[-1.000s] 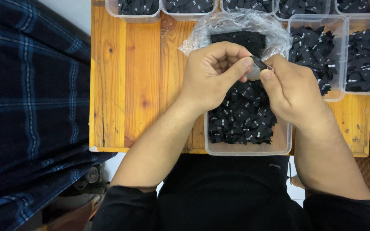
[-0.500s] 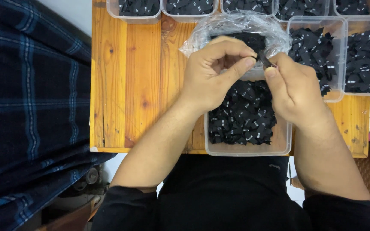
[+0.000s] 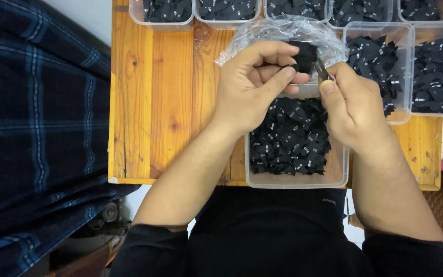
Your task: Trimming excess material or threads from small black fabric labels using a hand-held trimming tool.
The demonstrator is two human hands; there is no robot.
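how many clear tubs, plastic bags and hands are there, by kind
clear plastic tubs of black labels: 8
crinkled clear plastic bag: 1
bare hands, left hand and right hand: 2
total: 11

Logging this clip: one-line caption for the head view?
Left hand and right hand pinch small black labels above a clear tub of them on a wooden table.

A small dark flat label with a pale pink edge (image 3: 325, 71) stands tilted, pinched at its lower end by the right hand's (image 3: 355, 110) thumb and forefinger. Just left of it, a bunch of small black fabric labels (image 3: 305, 55) sits at the left hand's (image 3: 255, 84) fingertips, above the crinkled clear plastic bag (image 3: 283, 31).
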